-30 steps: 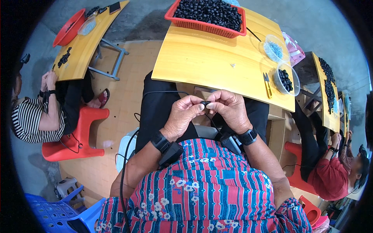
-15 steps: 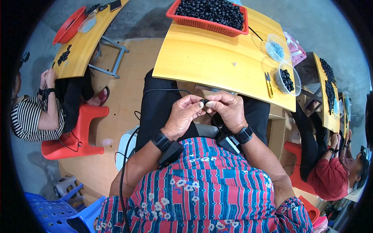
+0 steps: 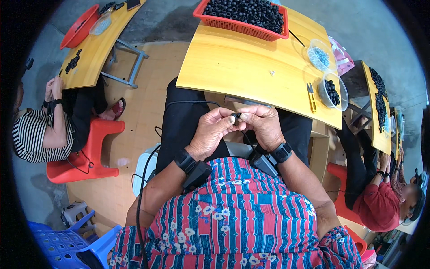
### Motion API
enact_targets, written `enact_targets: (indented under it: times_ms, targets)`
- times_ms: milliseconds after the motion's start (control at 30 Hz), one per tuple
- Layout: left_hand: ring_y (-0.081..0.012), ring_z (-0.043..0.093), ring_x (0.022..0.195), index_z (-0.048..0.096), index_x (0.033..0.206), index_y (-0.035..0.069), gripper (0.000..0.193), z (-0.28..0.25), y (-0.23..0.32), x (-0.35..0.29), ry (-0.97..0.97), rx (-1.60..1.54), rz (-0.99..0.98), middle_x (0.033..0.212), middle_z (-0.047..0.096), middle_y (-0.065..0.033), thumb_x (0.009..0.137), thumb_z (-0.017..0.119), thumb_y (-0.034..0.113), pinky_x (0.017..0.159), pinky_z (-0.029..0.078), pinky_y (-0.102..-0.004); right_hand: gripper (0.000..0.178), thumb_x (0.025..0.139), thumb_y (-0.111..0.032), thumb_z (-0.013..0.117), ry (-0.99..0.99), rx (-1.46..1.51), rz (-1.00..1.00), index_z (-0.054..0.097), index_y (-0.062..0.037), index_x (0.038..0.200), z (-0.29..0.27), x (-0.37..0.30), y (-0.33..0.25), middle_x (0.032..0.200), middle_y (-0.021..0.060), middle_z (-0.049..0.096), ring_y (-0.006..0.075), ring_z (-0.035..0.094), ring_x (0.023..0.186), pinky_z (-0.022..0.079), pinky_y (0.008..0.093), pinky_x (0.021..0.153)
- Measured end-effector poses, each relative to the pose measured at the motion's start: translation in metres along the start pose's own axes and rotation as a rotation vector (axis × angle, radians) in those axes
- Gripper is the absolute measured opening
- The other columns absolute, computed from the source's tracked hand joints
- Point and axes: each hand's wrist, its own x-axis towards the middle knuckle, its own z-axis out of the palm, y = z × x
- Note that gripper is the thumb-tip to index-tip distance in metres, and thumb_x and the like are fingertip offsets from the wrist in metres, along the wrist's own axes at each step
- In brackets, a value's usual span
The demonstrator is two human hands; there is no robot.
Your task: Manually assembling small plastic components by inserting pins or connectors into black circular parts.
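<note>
Above my lap, just off the table's near edge, my two hands meet at a small round black part (image 3: 236,117). My left hand (image 3: 209,133) pinches it between thumb and fingers. From the other side, my right hand (image 3: 264,129) grips it with thumb and forefinger pressed close. The fingers cover most of the part, so its exact kind is unclear. It resembles the black ring-like pieces (image 3: 244,13) heaped in the red basket (image 3: 242,30) at the table's far side. A clear tub (image 3: 343,97) on the right holds more black pieces.
Yellow-handled snips (image 3: 311,97) lie on the yellow table (image 3: 233,62) near the tub. Behind them stands another clear tub with small pale blue pieces (image 3: 319,57). Tiny bits (image 3: 272,72) lie mid-table. A black cable (image 3: 142,197) runs beside my left arm. People sit at side tables.
Both hands stay together at the black part, with only a slight shift of the fingers; a little more of the part shows between them. The tabletop things stay in place.
</note>
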Motion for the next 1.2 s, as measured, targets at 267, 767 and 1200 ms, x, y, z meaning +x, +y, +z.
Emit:
enact_targets:
  times_ms: [267,767,1200]
  targets:
    - [-0.0209,0.067,0.094,0.060,0.106,0.005,0.013,-0.002,-0.004,0.000,-0.029,-0.029,-0.024,0.099,0.067,-0.0093,0.096,0.059,0.013,0.089,0.054,-0.0356,0.014,0.088,0.003,0.063,-0.094,0.127,0.028,0.067,0.0060,0.101,-0.006,0.002,0.004,0.091,0.0141,0.069,0.0167,0.067,0.076,0.059,0.0282,0.073]
    - [-0.0132,0.062,0.087,0.060,0.109,0.006,0.015,-0.001,-0.007,0.000,-0.001,0.039,0.009,0.095,0.064,-0.0040,0.096,0.059,0.014,0.085,0.054,-0.0328,0.038,0.093,-0.010,0.061,-0.262,0.219,0.173,0.051,-0.0026,0.129,-0.017,0.007,0.010,0.097,0.0067,0.067,0.0123,0.066,0.080,0.057,0.0307,0.080]
    - [-0.0097,0.060,0.085,0.063,0.108,0.004,0.017,0.004,0.000,0.003,-0.036,0.281,0.136,0.093,0.062,-0.0028,0.092,0.064,0.010,0.075,0.051,-0.0239,0.039,0.092,-0.008,0.061,-0.219,0.295,0.188,0.051,-0.0025,0.130,-0.014,0.004,0.009,0.096,0.0061,0.066,0.0122,0.065,0.080,0.056,0.0293,0.080]
